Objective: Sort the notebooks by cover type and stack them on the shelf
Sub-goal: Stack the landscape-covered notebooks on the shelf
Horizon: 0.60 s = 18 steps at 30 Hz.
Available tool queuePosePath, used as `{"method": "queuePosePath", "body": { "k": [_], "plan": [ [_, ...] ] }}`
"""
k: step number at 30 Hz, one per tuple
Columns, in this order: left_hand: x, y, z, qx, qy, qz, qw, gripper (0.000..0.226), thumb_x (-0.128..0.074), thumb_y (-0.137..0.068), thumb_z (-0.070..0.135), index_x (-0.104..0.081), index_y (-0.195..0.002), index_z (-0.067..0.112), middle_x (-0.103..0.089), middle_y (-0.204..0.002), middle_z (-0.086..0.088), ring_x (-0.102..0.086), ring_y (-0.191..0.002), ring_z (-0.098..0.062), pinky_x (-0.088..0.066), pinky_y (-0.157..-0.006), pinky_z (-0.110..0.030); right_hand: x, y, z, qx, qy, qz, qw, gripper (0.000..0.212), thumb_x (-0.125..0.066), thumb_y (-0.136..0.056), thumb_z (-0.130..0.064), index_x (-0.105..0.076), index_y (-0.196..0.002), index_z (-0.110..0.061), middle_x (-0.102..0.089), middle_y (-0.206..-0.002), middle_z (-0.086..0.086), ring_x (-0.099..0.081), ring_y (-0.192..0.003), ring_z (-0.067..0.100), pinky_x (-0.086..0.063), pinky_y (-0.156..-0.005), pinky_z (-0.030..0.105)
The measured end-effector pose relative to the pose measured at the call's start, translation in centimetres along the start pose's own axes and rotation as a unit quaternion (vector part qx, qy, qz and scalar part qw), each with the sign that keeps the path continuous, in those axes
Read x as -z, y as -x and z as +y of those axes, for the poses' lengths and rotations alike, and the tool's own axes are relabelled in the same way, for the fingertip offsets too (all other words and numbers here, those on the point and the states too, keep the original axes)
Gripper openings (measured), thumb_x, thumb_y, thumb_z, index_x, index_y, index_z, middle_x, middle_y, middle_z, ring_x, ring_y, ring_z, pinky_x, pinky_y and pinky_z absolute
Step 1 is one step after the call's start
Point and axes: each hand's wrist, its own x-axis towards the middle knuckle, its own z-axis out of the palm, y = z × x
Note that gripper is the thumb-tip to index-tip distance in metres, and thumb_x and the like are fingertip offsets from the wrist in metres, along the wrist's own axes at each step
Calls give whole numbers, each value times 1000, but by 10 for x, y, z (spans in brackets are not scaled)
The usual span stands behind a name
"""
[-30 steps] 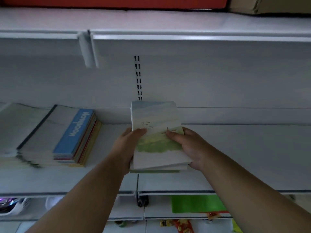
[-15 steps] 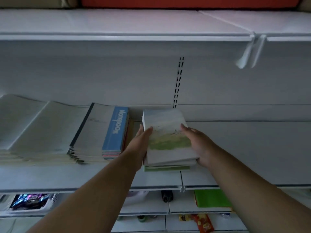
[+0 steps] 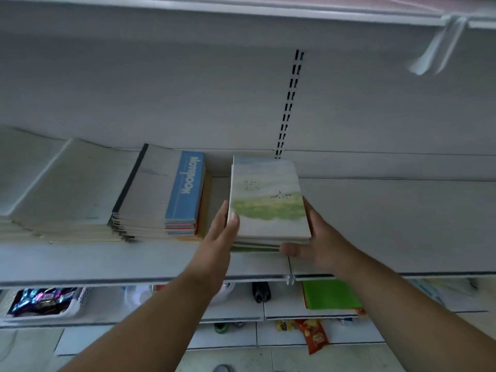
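A small stack of notebooks with a meadow-and-sky cover (image 3: pixel 267 200) lies on the white shelf (image 3: pixel 150 260), just right of a taller pile topped by a blue "NOTEBOOK" cover (image 3: pixel 185 191). My left hand (image 3: pixel 220 234) presses flat against the stack's left edge. My right hand (image 3: pixel 316 240) cups its right edge and front corner, thumb under the front. Further left lie spread piles of pale, grey-spined notebooks (image 3: pixel 80 189).
The upper shelf's edge (image 3: pixel 241 12) overhangs the work space. Right of the stack the shelf is bare board (image 3: pixel 397 224). Below hang a lower shelf with a green folder (image 3: pixel 331 295), a basket of packets (image 3: pixel 45 304) and snack bags (image 3: pixel 314 334).
Both hands carried the meadow-cover stack left and back onto the shelf, next to the blue notebook pile. My grip has shifted from the top to the stack's sides.
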Motion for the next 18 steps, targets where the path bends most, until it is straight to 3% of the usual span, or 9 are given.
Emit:
{"method": "queuePosePath", "body": {
  "k": [3,5,7,9,11,13,18],
  "plan": [
    [-10,14,3,-71,-150,48,985,40,-60,-93,39,-49,-131,44,-69,-110,23,-62,-102,12,-47,-79,-6,2,-4,-5,21,88,56,994,102,-87,-57,-61,-36,-143,-43,-58,-126,-28,-56,-117,0,-45,-92,19],
    [-12,10,9,-80,-244,137,957,12,-55,-98,37,-58,-109,34,-70,-92,17,-64,-83,8,-44,-63,-7,0,-5,-8,35,129,65,989,98,-85,-60,-60,-33,-141,-43,-55,-121,-31,-56,-108,-5,-42,-80,9],
    [-10,6,10,-72,-297,174,936,13,-56,-97,41,-56,-102,29,-67,-92,14,-64,-84,-3,-46,-67,-19,0,0,-6,50,154,50,986,101,-89,-60,-52,-23,-136,-52,-52,-114,-39,-54,-98,-18,-41,-72,1],
    [-6,9,2,-73,-327,134,933,22,-65,-92,38,-52,-109,33,-63,-96,21,-63,-91,-1,-50,-78,-23,1,5,2,67,179,48,980,104,-92,-61,-43,-20,-136,-57,-50,-112,-43,-50,-94,-25,-40,-72,0],
    [-3,16,-7,-70,-333,101,935,44,-77,-84,31,-49,-117,41,-65,-101,25,-63,-97,6,-54,-85,-24,4,5,12,81,207,62,973,97,-90,-66,-40,-30,-141,-51,-53,-122,-35,-52,-104,-14,-40,-78,6],
    [-3,16,-13,-64,-341,111,931,58,-80,-78,26,-47,-119,50,-68,-104,24,-64,-100,3,-55,-87,-28,7,1,19,84,223,70,969,87,-87,-71,-39,-39,-143,-41,-58,-130,-21,-54,-116,2,-42,-86,18],
    [-3,6,-17,-95,-407,161,894,47,-80,-81,24,-54,-120,33,-69,-108,11,-69,-98,-12,-58,-86,-36,13,-9,28,103,214,64,969,78,-85,-74,-37,-45,-141,-37,-61,-131,-15,-57,-117,7,-46,-93,26]
  ]
}}
